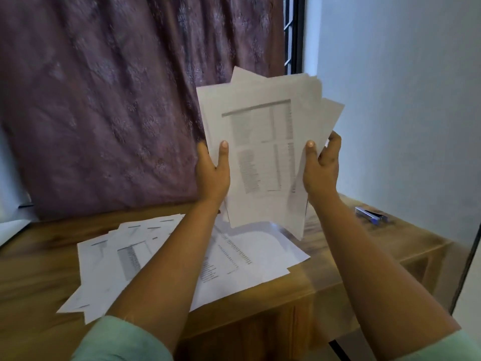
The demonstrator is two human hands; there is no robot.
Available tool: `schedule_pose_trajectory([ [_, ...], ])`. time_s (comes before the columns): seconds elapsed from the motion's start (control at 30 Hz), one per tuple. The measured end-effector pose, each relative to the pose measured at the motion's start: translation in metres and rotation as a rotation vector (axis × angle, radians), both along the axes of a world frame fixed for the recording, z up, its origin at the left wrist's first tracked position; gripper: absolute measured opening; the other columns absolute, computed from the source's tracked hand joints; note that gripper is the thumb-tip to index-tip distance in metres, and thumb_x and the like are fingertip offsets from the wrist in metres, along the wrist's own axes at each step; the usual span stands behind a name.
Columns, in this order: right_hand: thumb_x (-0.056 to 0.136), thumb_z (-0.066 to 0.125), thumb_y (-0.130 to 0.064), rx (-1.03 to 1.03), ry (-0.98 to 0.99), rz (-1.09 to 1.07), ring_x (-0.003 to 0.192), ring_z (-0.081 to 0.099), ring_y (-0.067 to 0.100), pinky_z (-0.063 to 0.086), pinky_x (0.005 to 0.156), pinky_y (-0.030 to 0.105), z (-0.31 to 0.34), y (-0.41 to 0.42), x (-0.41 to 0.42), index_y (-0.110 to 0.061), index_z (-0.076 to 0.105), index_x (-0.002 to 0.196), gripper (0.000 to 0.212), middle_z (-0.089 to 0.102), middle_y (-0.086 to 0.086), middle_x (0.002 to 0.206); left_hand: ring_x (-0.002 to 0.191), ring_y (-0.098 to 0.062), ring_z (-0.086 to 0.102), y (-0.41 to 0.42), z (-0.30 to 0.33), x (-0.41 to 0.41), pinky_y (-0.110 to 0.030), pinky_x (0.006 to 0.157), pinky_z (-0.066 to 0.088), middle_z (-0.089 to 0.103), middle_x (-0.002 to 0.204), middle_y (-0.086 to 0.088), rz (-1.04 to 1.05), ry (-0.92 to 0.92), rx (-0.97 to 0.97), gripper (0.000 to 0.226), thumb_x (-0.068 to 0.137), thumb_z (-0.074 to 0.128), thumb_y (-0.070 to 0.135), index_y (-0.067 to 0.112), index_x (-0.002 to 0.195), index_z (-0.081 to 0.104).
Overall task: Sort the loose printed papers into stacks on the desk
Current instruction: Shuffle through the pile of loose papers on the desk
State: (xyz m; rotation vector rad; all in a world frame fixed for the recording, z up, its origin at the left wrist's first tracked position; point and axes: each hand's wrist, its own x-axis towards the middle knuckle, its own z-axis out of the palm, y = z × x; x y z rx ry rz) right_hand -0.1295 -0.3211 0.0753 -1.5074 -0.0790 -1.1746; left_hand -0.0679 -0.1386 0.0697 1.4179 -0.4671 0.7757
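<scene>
- An uneven sheaf of printed papers (263, 152) is held upright above the desk (338, 272) — gripped at its left edge by the left hand (212, 170), thumb on the front sheet.
- Its right edge is pinched by the right hand (322, 165), fingers curled behind.
- More loose sheets (166, 259) are spread flat below — overlapping, reaching the desk's front edge.
- A stapler (371, 215) lies near the desk's right edge.
</scene>
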Motion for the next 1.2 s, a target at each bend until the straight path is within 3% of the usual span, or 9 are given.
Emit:
schedule_pose_trajectory([
  [0.07, 0.102, 0.047, -0.032, -0.009, 0.040, 0.099, 0.095, 0.058, -0.012, 0.045, 0.075, 0.006, -0.026, 0.008, 0.006, -0.019, 0.023, 0.144, 0.050, 0.055, -0.022, 0.112, 0.094, 0.013, 0.060, 0.012, -0.016, -0.003, -0.017, 0.083, 0.053, 0.060, 0.108, 0.020, 0.036, 0.019, 0.031, 0.030, 0.097, 0.057, 0.039, 0.023, 0.119, 0.044],
  [0.2, 0.092, 0.052, -0.053, -0.055, 0.285, 0.253, 0.098, 0.064, 0.008, 0.054, 0.080, 0.029, -0.077, 0.019, 0.024, -0.033, 0.019, 0.143, 0.064, 0.059, -0.023, 0.108, 0.091, 0.014, 0.061, 0.033, -0.042, 0.000, -0.009, 0.073, 0.052, 0.059, 0.108, 0.021, 0.047, 0.056, 0.139, 0.041, 0.097, 0.058, 0.034, 0.019, 0.131, 0.038],
  [0.37, 0.103, 0.040, -0.036, -0.106, 0.197, 0.026, 0.079, 0.057, -0.002, 0.043, 0.061, 0.006, -0.072, 0.027, 0.027, -0.010, 0.039, 0.129, 0.036, 0.055, -0.018, 0.094, 0.092, -0.003, 0.064, 0.040, -0.041, 0.005, -0.027, 0.075, 0.057, 0.063, 0.105, 0.005, 0.131, -0.026, 0.265, 0.016, 0.104, 0.046, 0.026, 0.015, 0.115, 0.045],
  [0.5, 0.105, 0.036, -0.026, -0.159, 0.038, 0.004, 0.080, 0.058, -0.013, 0.046, 0.064, 0.006, -0.043, 0.043, 0.026, -0.004, 0.041, 0.121, 0.027, 0.053, -0.021, 0.095, 0.086, -0.001, 0.066, 0.035, -0.012, -0.014, -0.023, 0.070, 0.058, 0.064, 0.097, 0.006, 0.132, -0.139, 0.124, 0.010, 0.106, 0.037, 0.024, 0.017, 0.106, 0.044],
  [0.63, 0.105, 0.037, -0.027, -0.190, 0.101, 0.116, 0.088, 0.057, -0.018, 0.045, 0.067, 0.004, -0.055, 0.052, 0.028, -0.008, 0.029, 0.134, 0.035, 0.052, -0.022, 0.104, 0.096, -0.008, 0.063, 0.045, -0.015, -0.013, -0.023, 0.081, 0.055, 0.063, 0.107, 0.003, 0.011, 0.121, -0.043, 0.020, 0.107, 0.032, 0.030, 0.015, 0.112, 0.044],
  [0.77, 0.104, 0.036, -0.033, -0.314, 0.414, 0.189, 0.101, 0.059, 0.016, 0.046, 0.075, 0.020, -0.111, 0.049, 0.034, -0.012, 0.020, 0.142, 0.046, 0.055, 0.004, 0.127, 0.117, -0.016, 0.054, 0.059, -0.073, -0.014, -0.020, 0.088, 0.039, 0.053, 0.122, 0.005, -0.013, 0.434, 0.201, 0.027, 0.107, 0.036, 0.025, 0.012, 0.130, 0.040],
  [0.9, 0.105, 0.035, -0.022, -0.380, 0.562, 0.119, 0.108, 0.059, 0.033, 0.041, 0.079, 0.029, -0.105, 0.053, 0.045, -0.007, 0.029, 0.137, 0.036, 0.056, 0.017, 0.132, 0.121, -0.018, 0.050, 0.064, -0.084, -0.028, -0.025, 0.094, 0.038, 0.050, 0.140, -0.004, 0.051, 0.508, 0.443, 0.033, 0.107, 0.035, 0.019, 0.012, 0.139, 0.035],
  [1.1, 0.099, 0.049, -0.024, -0.597, 0.864, 0.183, 0.122, 0.049, 0.034, 0.037, 0.092, 0.032, -0.077, 0.070, 0.051, -0.008, 0.035, 0.145, 0.050, 0.049, 0.016, 0.140, 0.110, -0.017, 0.053, 0.111, -0.066, -0.062, -0.036, 0.101, 0.045, 0.053, 0.126, 0.010, 0.020, 0.681, 0.362, 0.040, 0.098, 0.043, 0.028, 0.021, 0.137, 0.044],
  [1.2, 0.098, 0.053, -0.036, -0.983, 1.184, 0.159, 0.122, 0.050, 0.028, 0.040, 0.095, 0.033, -0.093, 0.082, 0.041, -0.005, 0.041, 0.141, 0.055, 0.048, 0.013, 0.141, 0.097, -0.027, 0.064, 0.131, -0.087, -0.078, -0.040, 0.086, 0.057, 0.065, 0.114, -0.007, 0.035, 0.975, 0.566, 0.036, 0.093, 0.052, 0.039, 0.016, 0.120, 0.053],
])
